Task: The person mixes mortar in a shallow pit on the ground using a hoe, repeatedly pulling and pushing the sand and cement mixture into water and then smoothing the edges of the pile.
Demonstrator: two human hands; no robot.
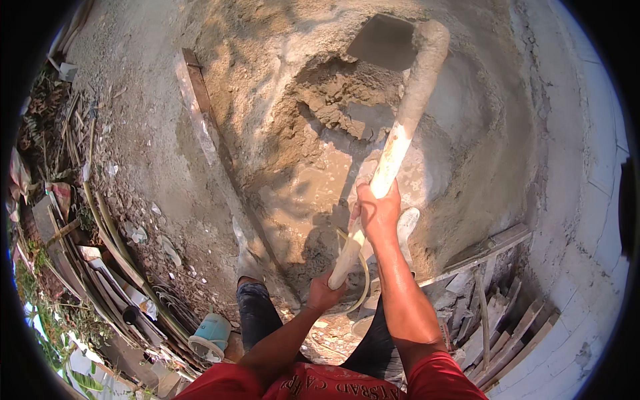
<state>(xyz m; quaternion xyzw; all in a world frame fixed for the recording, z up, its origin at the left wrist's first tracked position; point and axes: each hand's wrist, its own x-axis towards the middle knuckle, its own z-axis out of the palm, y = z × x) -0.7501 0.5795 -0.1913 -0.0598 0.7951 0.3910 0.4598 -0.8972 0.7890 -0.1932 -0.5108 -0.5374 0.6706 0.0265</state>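
Note:
A hoe with a pale, mortar-caked wooden handle (395, 153) slants across the middle of the view. Its flat grey blade (383, 43) rests at the far end against the sand heap (267, 87). Wrapped round the butt of the handle is my left hand (323, 293). Further up the shaft, my right hand (380, 210) is also closed on it. Beyond my hands lies wet grey-brown mortar (467, 100), with a watery pool (303, 193) on its left side. A thin yellowish hose (367, 270) curves beneath the handle.
A long plank (213, 153) borders the mix on the left, and another plank (490, 250) on the near right. Scrap wood (497, 317) is piled beside a pale block wall (587, 287). A white-and-blue bucket (211, 335) stands near-left by bamboo poles (110, 233).

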